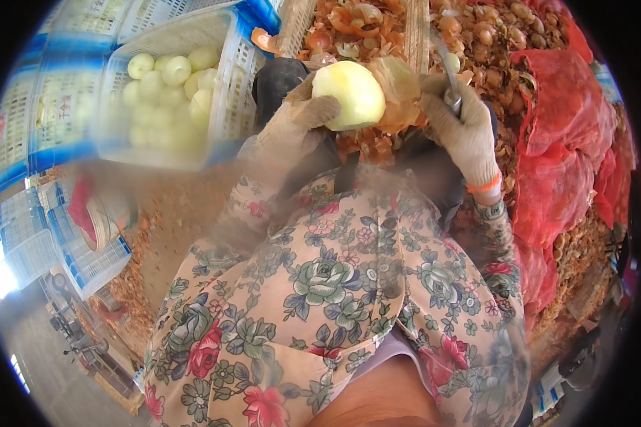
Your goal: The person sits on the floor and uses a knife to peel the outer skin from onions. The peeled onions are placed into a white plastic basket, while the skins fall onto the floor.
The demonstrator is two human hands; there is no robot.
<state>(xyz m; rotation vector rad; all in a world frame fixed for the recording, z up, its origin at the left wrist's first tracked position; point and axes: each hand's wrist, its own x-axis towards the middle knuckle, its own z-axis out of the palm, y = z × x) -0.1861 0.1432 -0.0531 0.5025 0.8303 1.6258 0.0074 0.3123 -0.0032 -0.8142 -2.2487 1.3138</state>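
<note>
My left hand [299, 115], in a light knit glove with a brownish palm, is closed round a large peeled onion [350, 96], pale yellow-white and smooth. Against the onion's right side hangs a sheet of papery brown onion skin [395, 96], which reaches to the fingers of my right hand [462, 120]. That hand wears a similar glove with an orange cuff edge and grips a knife [452, 96]; its blurred blade points up and away from me. Whether the fingers also pinch the skin cannot be told.
A white plastic crate [224, 80] of peeled onions stands at upper left, beside more blue-and-white crates [64, 107]. Ahead, a crate [417, 32] holds onion skins. Red mesh sacks [558, 144] and heaped unpeeled onions [486, 34] lie to the right. Skins litter the floor at left.
</note>
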